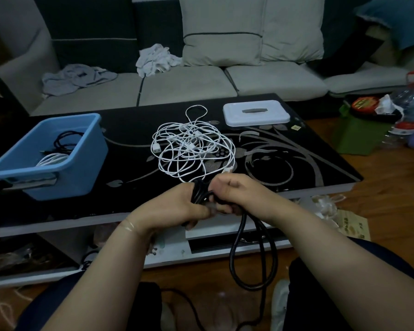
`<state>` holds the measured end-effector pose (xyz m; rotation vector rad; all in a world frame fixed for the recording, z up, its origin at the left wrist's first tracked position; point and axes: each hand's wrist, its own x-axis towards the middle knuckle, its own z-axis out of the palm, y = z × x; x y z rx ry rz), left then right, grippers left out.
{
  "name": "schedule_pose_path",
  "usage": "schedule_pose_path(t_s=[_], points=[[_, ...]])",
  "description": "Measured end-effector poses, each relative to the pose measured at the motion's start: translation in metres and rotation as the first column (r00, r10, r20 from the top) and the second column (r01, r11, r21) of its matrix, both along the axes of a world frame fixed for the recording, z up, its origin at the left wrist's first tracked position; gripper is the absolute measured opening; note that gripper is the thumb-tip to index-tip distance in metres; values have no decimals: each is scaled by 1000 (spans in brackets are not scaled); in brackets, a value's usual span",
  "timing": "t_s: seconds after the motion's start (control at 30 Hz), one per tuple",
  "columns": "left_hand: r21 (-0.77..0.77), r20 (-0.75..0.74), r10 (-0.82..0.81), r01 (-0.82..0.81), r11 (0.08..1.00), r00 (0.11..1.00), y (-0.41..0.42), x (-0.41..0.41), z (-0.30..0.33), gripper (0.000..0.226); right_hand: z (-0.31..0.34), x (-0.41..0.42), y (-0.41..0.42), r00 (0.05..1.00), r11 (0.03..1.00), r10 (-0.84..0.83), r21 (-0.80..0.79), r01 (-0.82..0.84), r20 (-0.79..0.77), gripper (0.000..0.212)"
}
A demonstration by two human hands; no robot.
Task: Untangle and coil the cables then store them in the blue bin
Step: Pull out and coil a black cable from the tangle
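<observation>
A thick black cable [253, 256] hangs in loops below the table's front edge, its upper turns bunched between my hands. My left hand [177, 204] grips the bunched coil. My right hand [234, 194] grips the same cable just to the right, fingers curled round it. Beyond my hands a tangle of thin white cables [191, 144] lies on the black table [296, 158]. The blue bin [81, 163] stands at the table's left and holds a coiled black cable [67, 139] and a white cable [52, 160].
A white lid [256, 113] lies at the table's far right. A grey sofa [184, 84] with cushions and crumpled clothes runs behind the table. Bottles and a green box [359, 134] crowd the floor at right. More black cable trails on the floor between my knees.
</observation>
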<state>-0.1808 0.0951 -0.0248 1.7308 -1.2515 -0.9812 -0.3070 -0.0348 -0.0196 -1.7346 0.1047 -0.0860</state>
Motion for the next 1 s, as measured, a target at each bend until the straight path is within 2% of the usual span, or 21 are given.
schedule_pose_path(t_s=[0.1,0.17,0.2,0.23,0.33,0.43,0.53,0.67,0.73,0.8,0.87,0.9,0.97,1.0], points=[[-46,17,140,-139,989,990,-3,3,-5,27,2,4,-4,991,990,-6,138,25,-136,82],[-75,47,257,-253,965,965,-6,5,-7,26,1,8,-6,981,980,-28,187,65,-193,89],[-91,68,322,-316,944,944,-7,6,-8,16,-1,9,-7,974,980,-51,177,92,-223,89],[-109,87,395,-385,916,914,-9,7,-7,6,-1,10,-8,963,984,-93,126,128,-254,88],[-162,241,577,-554,817,780,-8,15,-8,17,0,10,-10,916,954,-264,-223,201,-302,75],[-164,508,561,-567,807,653,-3,22,-7,30,-8,10,-14,907,859,-328,-482,172,-262,48],[-141,650,502,-559,817,570,-1,24,-8,40,-14,10,-20,871,749,-439,-626,218,-222,45],[-60,642,420,-504,861,642,3,33,-5,36,-10,9,-21,804,585,-587,-736,341,-95,39],[-22,633,379,-473,881,675,4,34,-4,32,-13,10,-18,809,547,-583,-774,318,-79,40],[-7,642,352,-454,891,681,3,29,-5,32,-19,11,-16,843,532,-526,-816,227,-108,40],[10,693,311,-439,898,651,0,22,-8,35,-26,14,-13,900,540,-434,-814,214,-51,36],[21,712,290,-432,902,639,-2,19,-9,34,-26,16,-10,922,594,-388,-763,255,6,35],[40,717,270,-425,904,643,-5,14,-10,30,-23,17,-1,951,814,-307,-512,274,22,42],[45,700,273,-423,905,659,-5,13,-9,30,-22,17,2,967,891,-252,-400,216,-37,44]])
